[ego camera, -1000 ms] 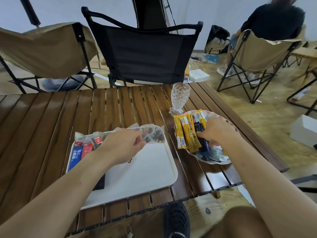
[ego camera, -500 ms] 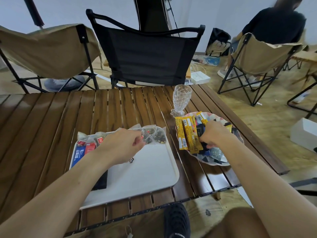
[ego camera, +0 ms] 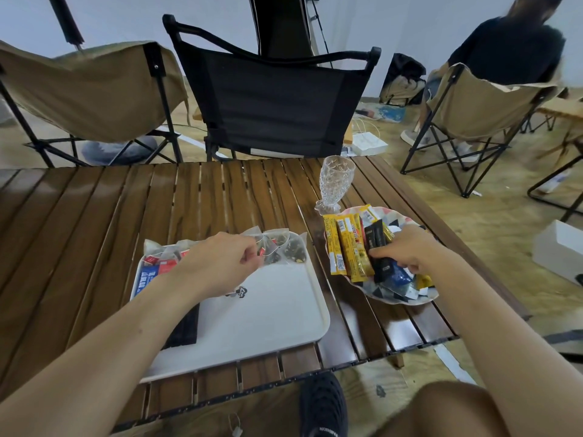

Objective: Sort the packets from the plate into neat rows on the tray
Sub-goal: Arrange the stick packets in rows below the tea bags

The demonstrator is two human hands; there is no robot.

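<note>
A white tray [ego camera: 271,313] lies on the slatted wooden table. Along its far edge sit clear tea-bag packets [ego camera: 285,247], and red and blue packets [ego camera: 151,272] lie at its left. My left hand [ego camera: 220,263] hovers over the tray's far edge and pinches a clear packet there. To the right stands a patterned plate [ego camera: 410,298] piled with yellow stick packets [ego camera: 347,247] and dark ones. My right hand [ego camera: 410,250] is over the plate, its fingers gripping a black stick packet [ego camera: 377,244]. A dark packet [ego camera: 186,326] lies partly under my left forearm.
A cut-glass goblet [ego camera: 334,184] stands just behind the plate. A black folding chair [ego camera: 271,99] and a tan one [ego camera: 88,89] face the table's far side. A person sits in another tan chair [ego camera: 482,102] at the back right. My shoe [ego camera: 321,405] shows below the table's near edge.
My right hand has drawn back toward the plate's near side, and a black stick packet now shows in its fingers. My left hand stays at the tray's far edge.
</note>
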